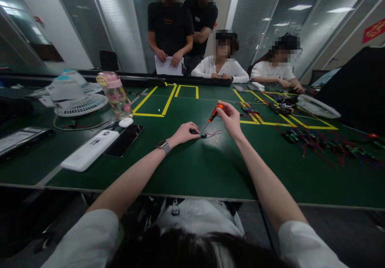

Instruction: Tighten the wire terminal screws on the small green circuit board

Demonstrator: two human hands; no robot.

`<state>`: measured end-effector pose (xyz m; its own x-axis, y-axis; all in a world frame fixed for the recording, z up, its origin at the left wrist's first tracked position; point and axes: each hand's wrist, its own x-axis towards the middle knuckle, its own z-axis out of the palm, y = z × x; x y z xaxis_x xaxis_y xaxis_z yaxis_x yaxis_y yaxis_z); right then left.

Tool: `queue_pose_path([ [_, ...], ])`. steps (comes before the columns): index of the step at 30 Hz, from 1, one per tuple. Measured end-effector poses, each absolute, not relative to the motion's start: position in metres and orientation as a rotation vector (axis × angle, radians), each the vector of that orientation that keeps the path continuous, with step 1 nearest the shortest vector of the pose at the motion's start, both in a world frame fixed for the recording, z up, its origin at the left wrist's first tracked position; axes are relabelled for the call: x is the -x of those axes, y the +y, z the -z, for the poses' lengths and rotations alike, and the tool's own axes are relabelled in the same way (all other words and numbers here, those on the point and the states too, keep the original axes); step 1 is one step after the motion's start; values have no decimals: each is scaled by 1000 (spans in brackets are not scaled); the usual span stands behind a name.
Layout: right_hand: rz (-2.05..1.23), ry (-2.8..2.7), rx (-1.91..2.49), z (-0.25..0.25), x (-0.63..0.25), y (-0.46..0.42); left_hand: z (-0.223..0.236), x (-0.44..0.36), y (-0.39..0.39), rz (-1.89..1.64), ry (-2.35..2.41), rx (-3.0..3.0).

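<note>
In the middle of the green table (186, 168), my left hand (185, 134) pinches a small green-and-black part with thin red and dark wires (203, 135) against the tabletop. My right hand (231, 117) is closed around the orange-and-black handle of a screwdriver (215, 113). The screwdriver is tilted, and its thin shaft runs down to the small part. Whether the tip sits in a screw is too small to tell. The wires trail off to the right beneath my right hand.
On the left are a white box-like device (90, 151), a dark phone (124, 140), a pink-lidded bottle (114, 93) and a white fan (78, 99). Several wired parts (327, 144) lie heaped at the right, near yellow tape outlines (164, 109). People sit and stand across the table.
</note>
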<state>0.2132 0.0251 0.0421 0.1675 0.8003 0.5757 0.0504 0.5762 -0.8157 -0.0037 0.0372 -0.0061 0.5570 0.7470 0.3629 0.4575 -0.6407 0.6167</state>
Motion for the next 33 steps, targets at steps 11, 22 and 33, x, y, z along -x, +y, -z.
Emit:
queue_pose_path([
  [11, -713, -1442, 831, -40, -191, 13, 9, 4, 40, -872, 962, -2345],
  [22, -585, -1308, 878, -29, -202, 24, 9, 4, 40, -853, 966, -2356],
  [33, -550, -1303, 917, -25, -202, 28, 9, 3, 40, -861, 966, -2337],
])
